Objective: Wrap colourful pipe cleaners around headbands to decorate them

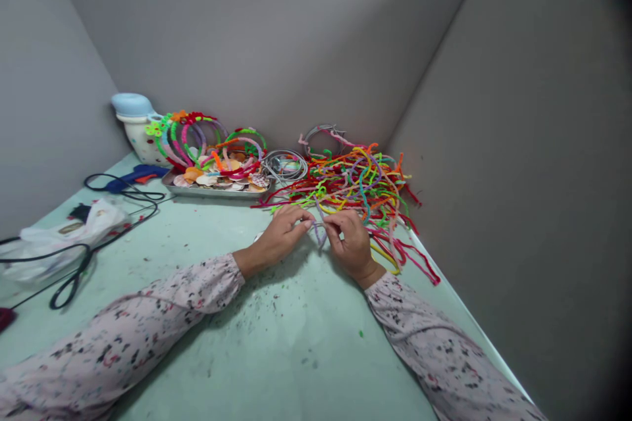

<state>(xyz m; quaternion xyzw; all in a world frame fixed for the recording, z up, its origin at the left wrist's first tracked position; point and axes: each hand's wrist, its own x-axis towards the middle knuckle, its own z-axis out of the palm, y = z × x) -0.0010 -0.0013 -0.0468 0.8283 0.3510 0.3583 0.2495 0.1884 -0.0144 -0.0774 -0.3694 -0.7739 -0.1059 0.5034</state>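
My left hand (285,229) and my right hand (349,240) meet over the middle of the table, fingertips a little apart. Between them runs a light purple pipe cleaner (320,237), one end sticking up and another hanging below the fingers. Both hands are closed in a pinch on it. A thin greyish strand also seems to cross between the fingertips, too small to make out clearly. Just beyond my right hand lies a tangled heap of colourful pipe cleaners (345,177), with red and yellow ones trailing down its right side.
A metal tray (217,192) holds seashells and several pipe-cleaner hoops (190,141). Coils of grey wire (285,164) lie beside it. At the back left stands a blue-lidded container (135,122). A black cable (89,250) crosses a plastic bag (74,237). Grey walls enclose the table (276,355).
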